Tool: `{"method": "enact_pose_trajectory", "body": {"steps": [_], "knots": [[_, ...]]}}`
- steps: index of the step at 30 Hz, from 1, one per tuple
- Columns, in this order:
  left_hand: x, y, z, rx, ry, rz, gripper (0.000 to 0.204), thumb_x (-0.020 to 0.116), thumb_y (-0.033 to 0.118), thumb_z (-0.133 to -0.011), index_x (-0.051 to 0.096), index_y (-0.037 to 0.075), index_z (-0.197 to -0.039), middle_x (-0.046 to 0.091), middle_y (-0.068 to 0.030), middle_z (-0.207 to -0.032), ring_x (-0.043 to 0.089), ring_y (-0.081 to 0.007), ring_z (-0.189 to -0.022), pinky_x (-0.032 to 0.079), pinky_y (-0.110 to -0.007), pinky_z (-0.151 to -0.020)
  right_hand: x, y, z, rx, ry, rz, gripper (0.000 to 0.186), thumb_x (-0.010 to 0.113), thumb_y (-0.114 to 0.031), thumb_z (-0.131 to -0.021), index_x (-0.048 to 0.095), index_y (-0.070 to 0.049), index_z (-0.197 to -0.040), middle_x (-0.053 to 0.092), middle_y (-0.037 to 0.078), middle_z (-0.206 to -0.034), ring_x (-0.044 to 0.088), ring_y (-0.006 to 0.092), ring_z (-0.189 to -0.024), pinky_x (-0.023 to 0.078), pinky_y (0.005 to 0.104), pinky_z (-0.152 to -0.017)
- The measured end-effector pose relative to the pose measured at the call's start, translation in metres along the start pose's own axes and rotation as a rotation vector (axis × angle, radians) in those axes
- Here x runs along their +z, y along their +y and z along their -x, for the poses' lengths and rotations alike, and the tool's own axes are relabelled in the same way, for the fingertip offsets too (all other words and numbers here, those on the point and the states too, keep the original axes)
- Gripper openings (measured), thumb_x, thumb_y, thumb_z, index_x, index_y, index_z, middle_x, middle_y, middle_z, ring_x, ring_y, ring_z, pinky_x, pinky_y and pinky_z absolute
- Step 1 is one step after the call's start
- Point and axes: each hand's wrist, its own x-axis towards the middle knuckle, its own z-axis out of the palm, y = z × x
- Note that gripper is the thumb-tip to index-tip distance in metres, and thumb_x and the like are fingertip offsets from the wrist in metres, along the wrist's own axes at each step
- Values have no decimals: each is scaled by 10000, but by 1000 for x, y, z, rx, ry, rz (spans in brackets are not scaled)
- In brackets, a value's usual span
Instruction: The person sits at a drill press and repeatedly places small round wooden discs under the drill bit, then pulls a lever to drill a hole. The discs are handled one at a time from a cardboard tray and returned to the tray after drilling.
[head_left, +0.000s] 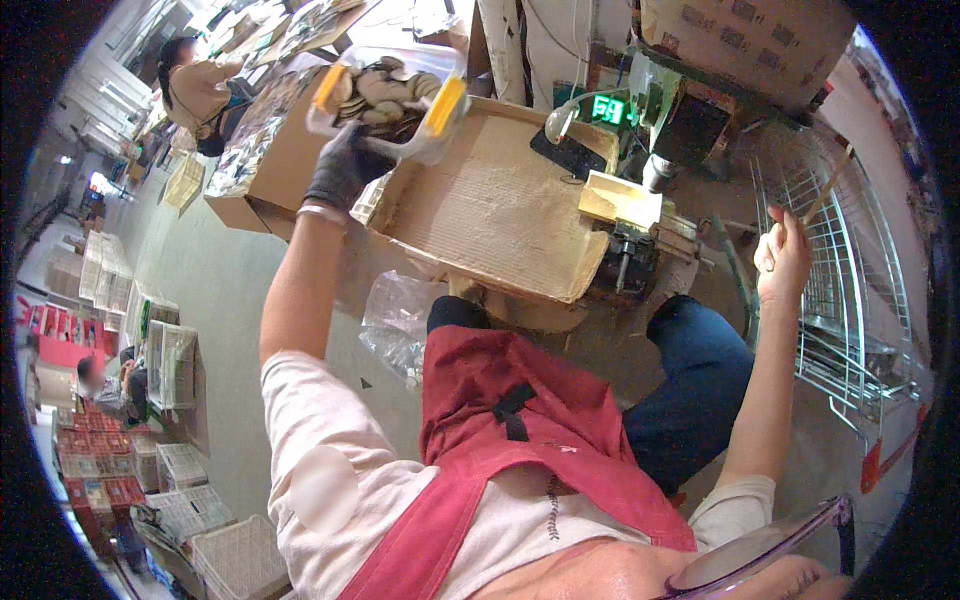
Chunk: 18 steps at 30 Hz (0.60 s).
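My left hand [347,170], in a dark glove, is closed on the near edge of a clear plastic tub [428,150] with yellow clips on its sides. Brownish round flat discs [388,92] fill the tub, which is held over the far left corner of a shallow cardboard tray [490,195]. My bare right hand [783,257] is raised on the right beside a wire cart [850,300]. Its fingers are partly bent and apart, and nothing shows in them.
Right of the tray stands a small machine with a vise [632,255], a pale yellow block [618,202] and a lamp [562,125]. A plastic bag [395,325] lies below the tray's left side. A large cardboard box [275,190] and another person [200,90] are at far left.
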Motion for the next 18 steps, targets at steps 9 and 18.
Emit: {"method": "enact_pose_trajectory", "body": {"steps": [9, 18], "knots": [[-124, 12, 248, -148, 224, -110, 359, 531, 157, -936, 538, 82, -1287, 602, -71, -1275, 561, -192, -1170, 438, -343, -1018, -19, 17, -22, 75, -164, -68, 259, 498, -211, -986, 652, -10, -1043, 289, -53, -518, 252, 61, -373, 199, 226, -329], [-59, -90, 491, -675, 1178, 60, 238, 725, 201, -801, 621, 12, -901, 659, -120, -785, 655, -250, -635, 579, -417, -568, -48, 28, -54, 143, -212, 114, 374, 413, -282, -1030, 640, 13, -1069, 273, -53, -492, 258, 65, -382, 225, 226, -335]]}}
